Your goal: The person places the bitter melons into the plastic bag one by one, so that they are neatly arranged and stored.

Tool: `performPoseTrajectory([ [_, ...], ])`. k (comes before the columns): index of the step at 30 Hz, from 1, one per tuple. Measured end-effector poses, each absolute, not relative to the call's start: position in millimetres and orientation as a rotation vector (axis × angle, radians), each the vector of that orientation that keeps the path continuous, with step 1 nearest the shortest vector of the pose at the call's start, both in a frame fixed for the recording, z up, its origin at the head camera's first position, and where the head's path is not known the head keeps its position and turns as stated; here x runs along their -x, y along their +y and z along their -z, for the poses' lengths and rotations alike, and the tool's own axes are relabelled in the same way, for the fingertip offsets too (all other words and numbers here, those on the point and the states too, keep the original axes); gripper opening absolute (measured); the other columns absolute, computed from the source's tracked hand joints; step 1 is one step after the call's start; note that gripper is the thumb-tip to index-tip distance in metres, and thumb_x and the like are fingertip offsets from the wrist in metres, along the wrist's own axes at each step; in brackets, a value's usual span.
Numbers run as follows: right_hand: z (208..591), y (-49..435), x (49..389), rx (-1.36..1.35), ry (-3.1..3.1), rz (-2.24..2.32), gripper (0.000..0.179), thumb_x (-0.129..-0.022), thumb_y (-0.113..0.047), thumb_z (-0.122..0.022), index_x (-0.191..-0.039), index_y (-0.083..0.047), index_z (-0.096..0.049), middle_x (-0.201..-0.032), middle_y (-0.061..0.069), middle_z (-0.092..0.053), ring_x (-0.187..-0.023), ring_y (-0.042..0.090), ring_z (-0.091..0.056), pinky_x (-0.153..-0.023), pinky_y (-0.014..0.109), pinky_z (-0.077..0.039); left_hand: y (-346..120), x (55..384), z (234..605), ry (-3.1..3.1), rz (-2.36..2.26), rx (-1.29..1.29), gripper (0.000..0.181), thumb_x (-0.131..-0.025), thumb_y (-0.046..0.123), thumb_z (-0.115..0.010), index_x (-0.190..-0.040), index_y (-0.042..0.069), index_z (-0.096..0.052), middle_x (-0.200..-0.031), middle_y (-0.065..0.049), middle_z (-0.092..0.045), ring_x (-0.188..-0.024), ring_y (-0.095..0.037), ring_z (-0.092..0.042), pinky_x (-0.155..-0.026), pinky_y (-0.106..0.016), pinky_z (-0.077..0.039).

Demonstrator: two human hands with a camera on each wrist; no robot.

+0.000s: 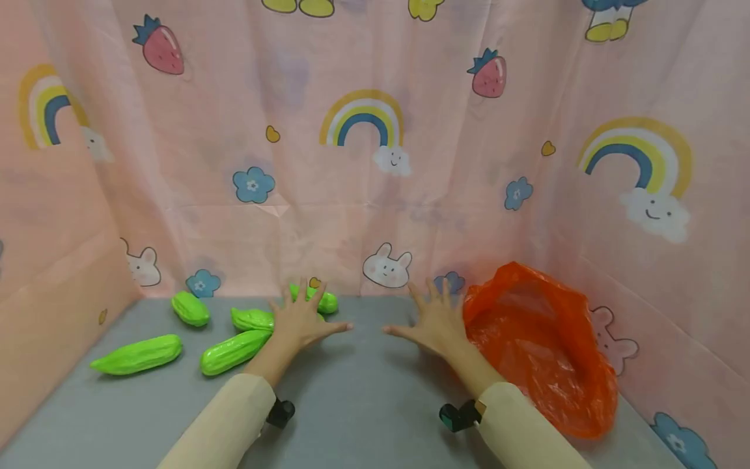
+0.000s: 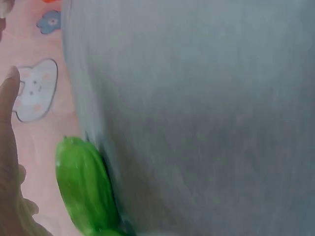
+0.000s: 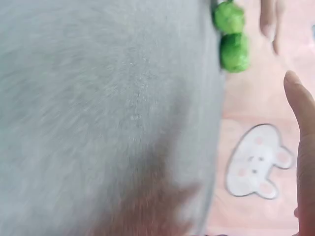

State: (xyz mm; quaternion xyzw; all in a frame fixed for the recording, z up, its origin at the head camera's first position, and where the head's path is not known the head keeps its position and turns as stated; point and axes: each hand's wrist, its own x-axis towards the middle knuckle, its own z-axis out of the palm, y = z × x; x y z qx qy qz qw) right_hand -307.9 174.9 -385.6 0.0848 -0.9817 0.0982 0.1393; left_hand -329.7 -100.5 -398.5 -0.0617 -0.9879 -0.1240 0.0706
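Both hands reach over the grey table with fingers spread and hold nothing. My left hand (image 1: 297,320) is above the green ridged vegetables, partly covering some at the back. One vegetable (image 1: 316,299) shows past its fingers; two more, a short one (image 1: 252,319) and a longer one (image 1: 234,352), lie left of the wrist. In the left wrist view a green vegetable (image 2: 83,182) lies near the table's far edge. My right hand (image 1: 436,322) is just left of an orange-red plastic bag (image 1: 545,365), which stands with its mouth open; the fingertips overlap its edge in the head view.
Farther left lie a long green vegetable (image 1: 137,355) and a short one (image 1: 190,309). A pink printed curtain (image 1: 363,228) encloses the back and sides of the grey table (image 1: 363,391). Dark wrist cameras (image 1: 459,415) sit at both cuffs.
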Motion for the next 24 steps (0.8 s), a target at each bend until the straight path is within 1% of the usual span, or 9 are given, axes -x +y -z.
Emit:
performPoseTrajectory([
  [4,379.4,196.5,289.5,-0.290,-2.744,-0.349,0.111,-0.071,-0.081,-0.067,-0.160,-0.025,-0.032,-0.167,0.020,-0.024,-0.154,0.053,-0.013,-0.116,0.077,-0.011,-86.6,328.2,398.2,-2.919,0.500,0.325,0.103,-0.080,0.080,-0.059,-0.161,0.023,-0.029,-0.168,-0.021,-0.017,-0.153,-0.055,-0.012,-0.113,-0.079,-0.020],
  [7,374.1,219.2,272.7,-0.282,-2.698,-0.417,0.111,-0.071,-0.077,-0.072,-0.160,-0.026,-0.032,-0.168,0.018,-0.022,-0.154,0.051,-0.013,-0.115,0.077,-0.016,-72.6,327.3,399.4,-2.848,0.665,0.475,0.096,-0.086,0.070,-0.063,-0.159,0.014,-0.034,-0.166,-0.026,-0.022,-0.153,-0.052,-0.016,-0.116,-0.074,-0.021],
  [8,372.1,226.8,267.4,-0.275,-2.683,-0.433,0.110,-0.071,-0.076,-0.073,-0.160,-0.026,-0.031,-0.168,0.018,-0.022,-0.154,0.050,-0.013,-0.115,0.077,-0.017,-67.8,327.3,400.1,-2.829,0.726,0.510,0.094,-0.087,0.066,-0.064,-0.159,0.013,-0.034,-0.165,-0.026,-0.024,-0.154,-0.050,-0.017,-0.118,-0.071,-0.022],
  [10,369.4,241.6,257.6,-0.250,-2.654,-0.469,0.108,-0.073,-0.073,-0.075,-0.160,-0.028,-0.030,-0.168,0.018,-0.022,-0.154,0.049,-0.014,-0.112,0.078,-0.023,-58.2,327.4,402.7,-2.788,0.847,0.557,0.089,-0.090,0.058,-0.067,-0.159,0.012,-0.033,-0.165,-0.024,-0.027,-0.153,-0.047,-0.023,-0.120,-0.066,-0.026],
  [13,367.7,262.6,244.1,-0.218,-2.591,-0.497,0.105,-0.075,-0.067,-0.078,-0.161,-0.029,-0.029,-0.167,0.017,-0.025,-0.153,0.047,-0.019,-0.104,0.078,-0.034,-43.0,327.8,407.1,-2.749,0.989,0.587,0.082,-0.093,0.048,-0.067,-0.158,0.011,-0.034,-0.163,-0.021,-0.031,-0.150,-0.042,-0.033,-0.117,-0.061,-0.035],
  [15,368.2,276.2,235.3,-0.198,-2.538,-0.509,0.105,-0.076,-0.060,-0.081,-0.161,-0.029,-0.029,-0.165,0.018,-0.027,-0.151,0.047,-0.023,-0.096,0.078,-0.040,-32.0,326.9,409.4,-2.737,1.065,0.596,0.077,-0.095,0.043,-0.067,-0.157,0.010,-0.036,-0.162,-0.021,-0.034,-0.148,-0.041,-0.037,-0.115,-0.060,-0.038],
  [16,369.0,283.1,231.2,-0.188,-2.511,-0.510,0.104,-0.076,-0.057,-0.082,-0.161,-0.028,-0.029,-0.165,0.018,-0.028,-0.149,0.048,-0.026,-0.094,0.077,-0.042,-26.6,326.1,410.0,-2.735,1.093,0.605,0.074,-0.096,0.041,-0.067,-0.156,0.009,-0.037,-0.162,-0.021,-0.035,-0.148,-0.041,-0.038,-0.115,-0.060,-0.038],
  [20,376.6,309.3,217.0,-0.095,-2.413,-0.537,0.101,-0.078,-0.045,-0.086,-0.160,-0.026,-0.031,-0.163,0.017,-0.031,-0.144,0.049,-0.033,-0.094,0.078,-0.041,-5.2,322.7,414.9,-2.720,1.188,0.648,0.070,-0.096,0.036,-0.066,-0.153,0.005,-0.041,-0.157,-0.021,-0.042,-0.145,-0.039,-0.042,-0.118,-0.056,-0.037],
  [24,389.4,335.4,204.5,0.086,-2.283,-0.630,0.089,-0.080,-0.032,-0.085,-0.156,-0.018,-0.041,-0.160,0.018,-0.038,-0.142,0.048,-0.036,-0.105,0.078,-0.033,15.1,321.1,424.3,-2.683,1.318,0.693,0.066,-0.096,0.033,-0.067,-0.150,0.004,-0.045,-0.152,-0.021,-0.048,-0.143,-0.038,-0.045,-0.117,-0.055,-0.038],
])
